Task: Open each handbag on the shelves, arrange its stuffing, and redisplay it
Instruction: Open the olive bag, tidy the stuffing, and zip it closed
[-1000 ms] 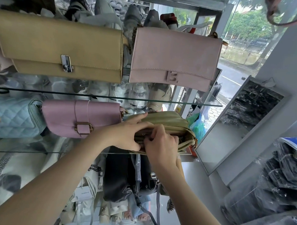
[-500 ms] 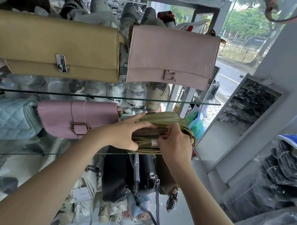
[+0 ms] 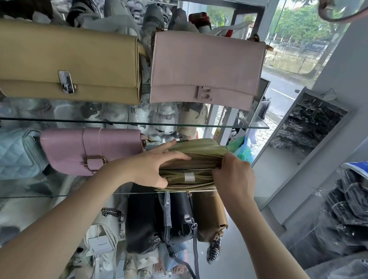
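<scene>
Right now you have the green handbag (image 3: pixel 199 147) lying at the right end of the middle glass shelf (image 3: pixel 72 195), just beside the pink buckled bag (image 3: pixel 91 150), with its zip undone and its mouth facing you. Your left hand (image 3: pixel 155 165) is spread flat over the left part of the opening, fingers straight along the far lip and thumb down by the near lip. That looks like a way to keep the 2 sides apart and stop the bag sliding on the glass. Your right hand (image 3: pixel 231 178) is curled round the right end of the mouth, where the zip runs out. Its fingertips are hidden, so I can't tell whether you're pinching the zip pull or the fabric. Between your hands the paper stuffing (image 3: pixel 189 177) shows, a crumpled wad with a strip of white tape across it, sitting low inside the bag. By my reading, you're in the middle step, with the bag open and the filling still to be settled. Because the bag sits near the shelf's front edge, keep the left hand pressing while you work. The 2 bags on the shelf above, tan (image 3: pixel 67 60) and dusty pink (image 3: pixel 204 67), stand upright and closed.
</scene>
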